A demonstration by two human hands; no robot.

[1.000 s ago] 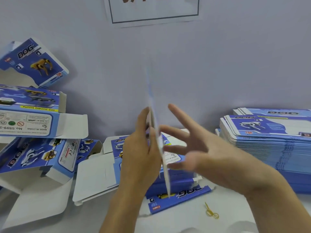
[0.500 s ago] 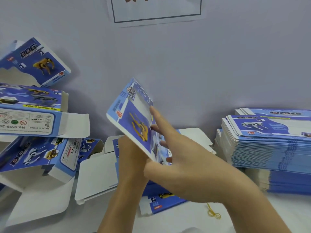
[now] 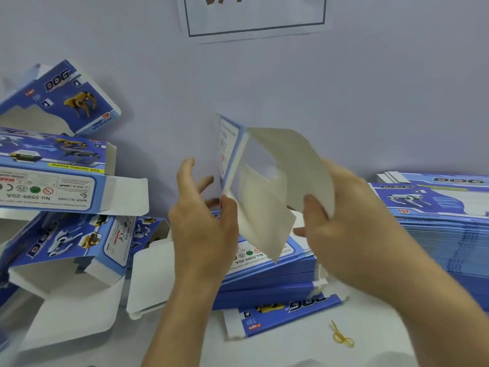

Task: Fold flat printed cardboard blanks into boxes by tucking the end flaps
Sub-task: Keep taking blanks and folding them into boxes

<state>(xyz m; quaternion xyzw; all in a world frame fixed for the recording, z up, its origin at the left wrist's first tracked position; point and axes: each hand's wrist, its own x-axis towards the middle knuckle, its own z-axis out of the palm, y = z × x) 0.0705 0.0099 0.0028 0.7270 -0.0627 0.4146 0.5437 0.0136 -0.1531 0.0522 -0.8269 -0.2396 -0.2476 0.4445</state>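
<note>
While both hands, left hand (image 3: 203,221) and right hand (image 3: 336,221), grip one blank (image 3: 267,181), two stacks (image 3: 264,276) wait.

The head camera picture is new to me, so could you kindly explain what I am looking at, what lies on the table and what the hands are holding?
There is no machine here. A person wears a camera on the head, so this single view looks forward and down at their own two hands.

The left hand and the right hand hold one cardboard blank up in front of the wall, opened out so that its plain grey inside faces the camera; the fingers pinch its edges.

On the white table lie a low stack of flat blanks beneath the hands, a taller stack at the right, folded boxes piled at the left, and a yellow rubber band. A paper sign hangs on the wall.
</note>
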